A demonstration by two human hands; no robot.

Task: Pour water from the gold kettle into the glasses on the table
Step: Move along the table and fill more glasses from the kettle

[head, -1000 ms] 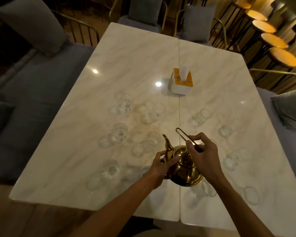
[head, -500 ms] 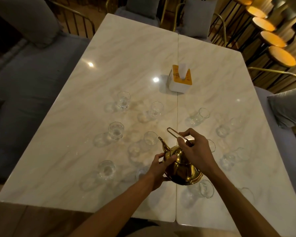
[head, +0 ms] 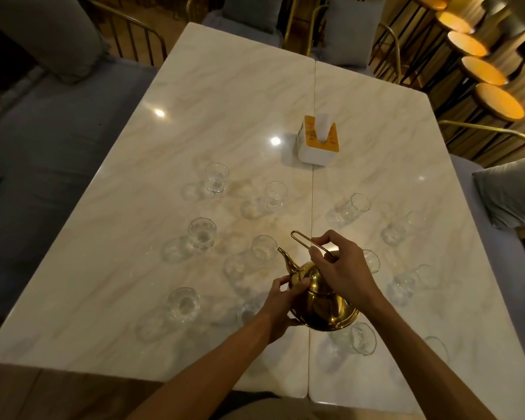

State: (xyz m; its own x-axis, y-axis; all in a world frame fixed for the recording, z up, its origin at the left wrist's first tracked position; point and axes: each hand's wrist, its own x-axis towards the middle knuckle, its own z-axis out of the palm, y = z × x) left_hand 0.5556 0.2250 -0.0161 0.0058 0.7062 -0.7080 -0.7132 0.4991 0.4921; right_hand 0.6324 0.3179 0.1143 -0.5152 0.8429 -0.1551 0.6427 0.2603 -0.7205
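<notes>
The person holds the gold kettle [head: 322, 301] above the near middle of the table [head: 225, 95]. The right hand [head: 343, 268] grips its thin handle to lift it. The left hand [head: 281, 304] wraps its side, probably to steady it. Its spout points at a glass [head: 264, 247].

The table [head: 225, 95] is filling the centre of the frame. A tissue box [head: 319, 140] is sitting on it, upper centre. Glasses [head: 216, 178] are standing in scattered rows across the middle. The kettle [head: 322, 295] is sitting lower centre, among the glasses, with its spout pointing to the upper left. Stools [head: 497, 101] are lining the upper right; a cushion [head: 509, 192] is lying at the right edge.
</notes>
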